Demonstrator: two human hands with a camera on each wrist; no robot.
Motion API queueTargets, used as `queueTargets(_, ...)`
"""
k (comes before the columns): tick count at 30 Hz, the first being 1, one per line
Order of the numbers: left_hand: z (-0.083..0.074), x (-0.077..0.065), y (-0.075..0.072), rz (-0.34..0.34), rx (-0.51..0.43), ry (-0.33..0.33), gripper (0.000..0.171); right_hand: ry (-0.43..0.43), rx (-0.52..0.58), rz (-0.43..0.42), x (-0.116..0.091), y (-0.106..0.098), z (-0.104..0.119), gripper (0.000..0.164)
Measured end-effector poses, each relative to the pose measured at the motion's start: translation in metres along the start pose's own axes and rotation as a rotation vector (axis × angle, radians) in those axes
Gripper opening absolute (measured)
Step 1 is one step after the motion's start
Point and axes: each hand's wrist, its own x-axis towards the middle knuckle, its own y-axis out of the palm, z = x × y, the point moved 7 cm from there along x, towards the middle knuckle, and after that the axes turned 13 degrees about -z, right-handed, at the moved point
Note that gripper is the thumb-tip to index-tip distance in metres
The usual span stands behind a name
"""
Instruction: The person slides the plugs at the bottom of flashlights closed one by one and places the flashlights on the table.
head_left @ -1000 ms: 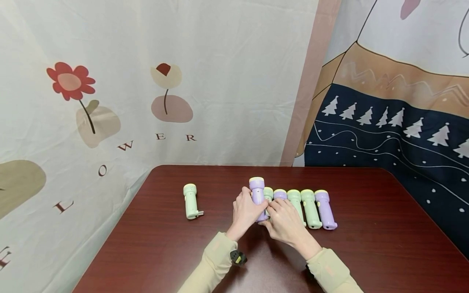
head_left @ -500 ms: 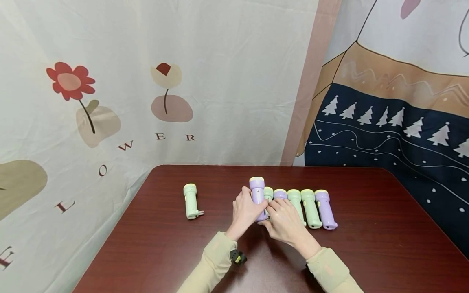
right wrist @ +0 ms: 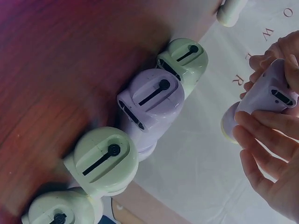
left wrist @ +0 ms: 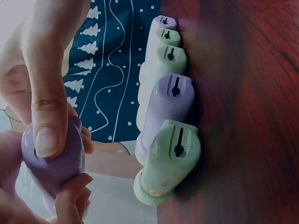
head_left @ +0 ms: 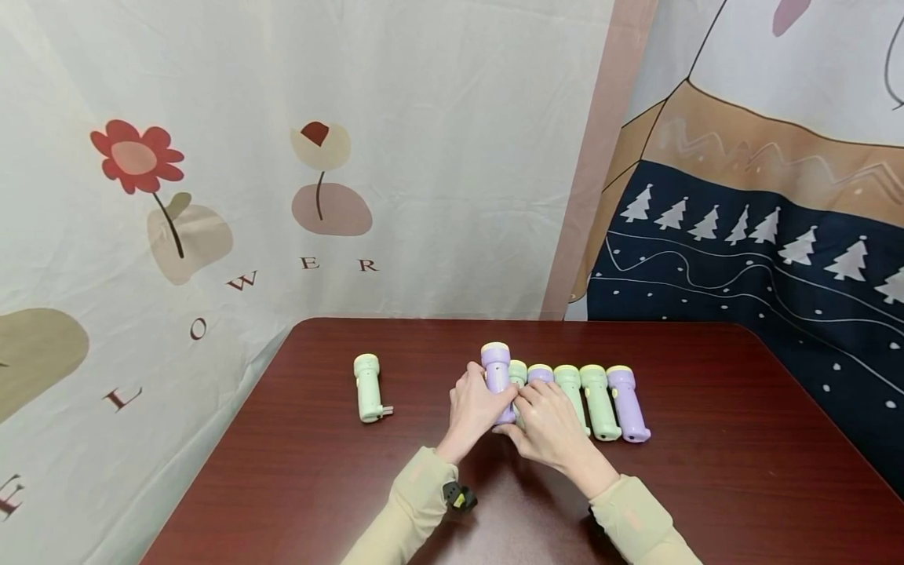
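A purple flashlight with a pale yellow rim is held above the table, lens end away from me. My left hand grips its body. My right hand is at the base end, its thumb pressed on the base in the left wrist view. Right-hand fingers lie along the flashlight's side in the right wrist view. Beside the hands is a row of green and purple flashlights; the nearest green flashlight shows a dark slot in its base. My right hand partly covers the row in the head view.
A green flashlight with metal prongs sticking out lies apart at the left of the dark red table. The row ends at the right with a purple flashlight. A printed cloth hangs behind the table.
Both hands stay nearly in place. The right thumb has shifted slightly left along the base, and a small dark part seen there earlier no longer shows in the head view.
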Motion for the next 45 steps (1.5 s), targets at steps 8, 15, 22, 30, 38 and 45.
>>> queueTargets(8, 0.0, -0.001, 0.0, 0.006, 0.011, -0.001, 0.048, 0.0, -0.013, 0.021, -0.001, 0.001, 0.001, 0.048)
queueTargets(15, 0.002, 0.0, 0.001, 0.003, 0.039, 0.02, 0.051, -0.001, -0.003, 0.018, -0.003, 0.004, 0.002, 0.047)
queueTargets(22, 0.006, 0.004, 0.002, 0.015, 0.066, 0.026, 0.049, 0.014, -0.004, 0.023, -0.004, 0.008, 0.003, 0.048)
queueTargets(30, 0.016, 0.011, 0.003, 0.042, 0.047, -0.004, 0.05, 0.05, -0.049, 0.153, -0.007, 0.018, 0.002, 0.05)
queueTargets(38, 0.03, 0.017, 0.01, 0.057, 0.107, -0.012, 0.05, 0.135, -0.038, 0.365, -0.022, 0.031, -0.003, 0.056)
queueTargets(45, 0.043, 0.021, 0.02, 0.077, 0.194, -0.011, 0.054, 0.171, -0.016, 0.493, -0.033, 0.036, -0.005, 0.052)
